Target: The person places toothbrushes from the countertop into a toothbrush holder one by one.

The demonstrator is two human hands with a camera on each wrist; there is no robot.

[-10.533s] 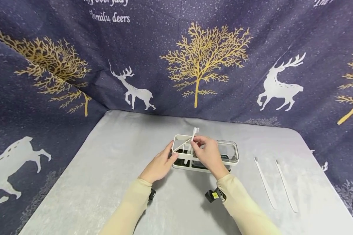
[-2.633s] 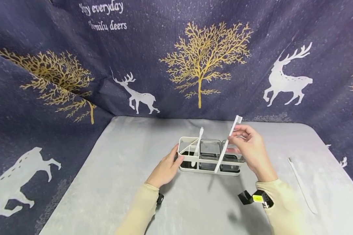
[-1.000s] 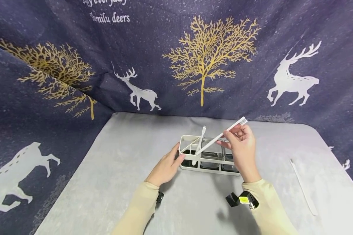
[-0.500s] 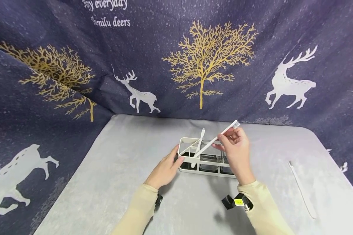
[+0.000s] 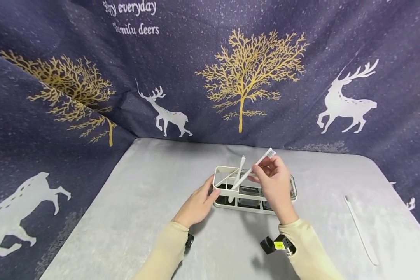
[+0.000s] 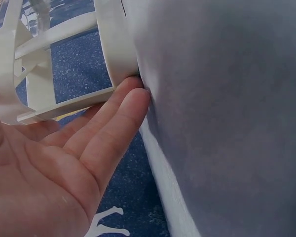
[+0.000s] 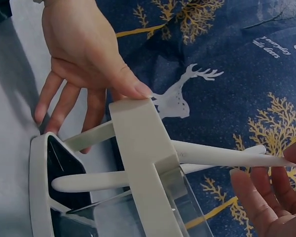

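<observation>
A cream toothbrush holder [image 5: 255, 197] stands on the grey cloth, with a divided section at its left end. My left hand [image 5: 196, 202] steadies that end, thumb on the upper rim and straight fingers along the side. Between thumb and fingertips, my right hand [image 5: 274, 186] pinches a white toothbrush [image 5: 245, 177], bristles up. It slants down to the left, its handle end right at the rim of the divided section. A second white toothbrush [image 5: 242, 161] leans inside that section; its handle [image 7: 89, 181] reaches down near the dark base in the right wrist view.
Clear cups [image 5: 250, 190] sit in the holder beside the divided section, partly hidden by my right hand. Another white toothbrush [image 5: 360, 231] lies on the table at the right. A dark blue cloth [image 5: 182, 39] with deer and trees hangs behind and at the left.
A toothbrush from the table at right is now in my right hand. Over the last second that hand has moved left and down, bringing its handle end to the divided section. The left hand stays.
</observation>
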